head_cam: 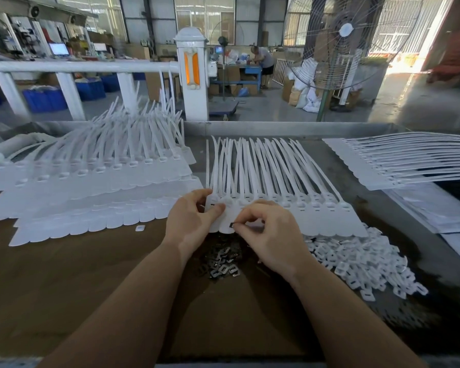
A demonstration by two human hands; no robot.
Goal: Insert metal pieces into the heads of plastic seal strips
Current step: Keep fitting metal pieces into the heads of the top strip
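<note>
Strips [284, 192] lie fanned at bench centre, heads near, tails far. Left hand [194, 221] pinches leftmost head, thumb on top. Right hand [268, 235] pinches small dark metal piece [232, 224] over strip tags. Metal pile [223, 264] near, between wrists; white caps [361, 264] heaped right.

A single wide-angle camera sits on the person's head, looking forward and down along both forearms, which enter from the bottom edge. It is close to the tabletop [91, 274], whose near part fills the lower half of the picture. The left hand [190, 221] and right hand [272, 235] lie near the middle. Past the tabletop's far rim the view reaches deep into a workshop hall, with straight lines bowed toward the edges.
</note>
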